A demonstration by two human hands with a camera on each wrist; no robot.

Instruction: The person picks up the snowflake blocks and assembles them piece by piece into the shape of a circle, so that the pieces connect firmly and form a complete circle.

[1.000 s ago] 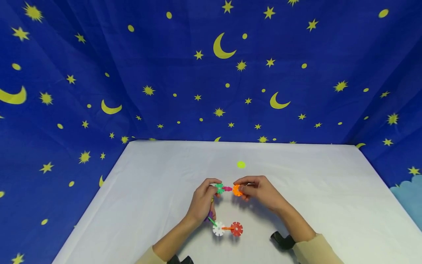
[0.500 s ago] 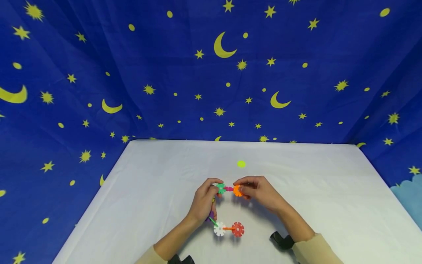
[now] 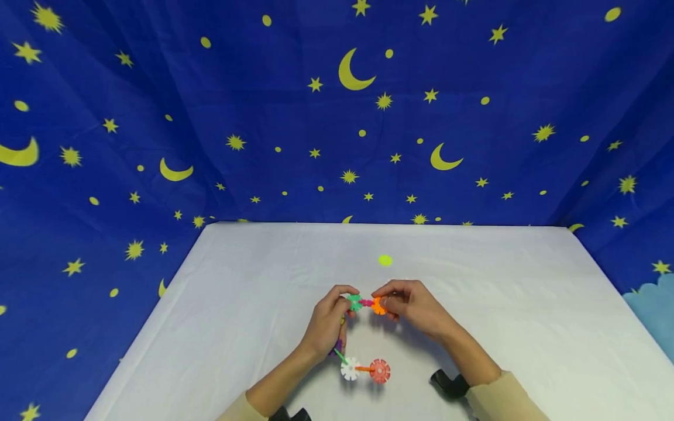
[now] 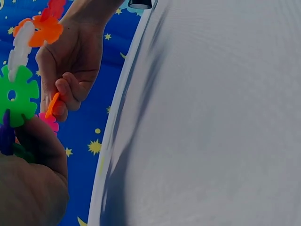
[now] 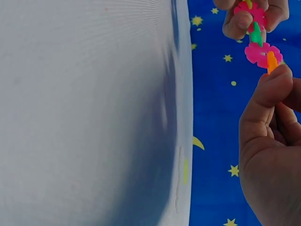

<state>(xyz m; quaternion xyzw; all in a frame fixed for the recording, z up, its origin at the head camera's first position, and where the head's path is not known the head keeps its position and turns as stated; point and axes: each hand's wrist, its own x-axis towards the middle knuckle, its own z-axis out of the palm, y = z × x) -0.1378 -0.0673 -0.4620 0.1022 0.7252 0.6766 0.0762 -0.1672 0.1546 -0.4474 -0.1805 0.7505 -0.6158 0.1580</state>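
Notched plastic discs are linked in a curved chain held between both hands. My left hand (image 3: 323, 324) pinches a green disc (image 3: 355, 302) at the chain's far side. Thumb and fingers of my right hand (image 3: 416, 307) pinch an orange disc (image 3: 378, 306), which meets a pink disc (image 3: 366, 303) joined to the green one. In the right wrist view the orange disc (image 5: 271, 62) stands edge-on against the pink disc (image 5: 257, 54). From my left hand hang a purple disc (image 3: 337, 348), a white disc (image 3: 350, 369) and a red disc (image 3: 380, 371), with others edge-on between them. My palm partly hides the chain.
A white-covered table (image 3: 253, 275) lies under the hands. A yellow-green round spot (image 3: 385, 260) is beyond them. Blue cloth (image 3: 295, 117) with stars and moons stands behind and at the sides. Black wrist gear (image 3: 450, 386) sits by the right forearm.
My left hand has shifted slightly right, bringing the green disc a little closer to the orange one. The red end of the chain has dipped slightly toward me. Both hands keep their pinches.
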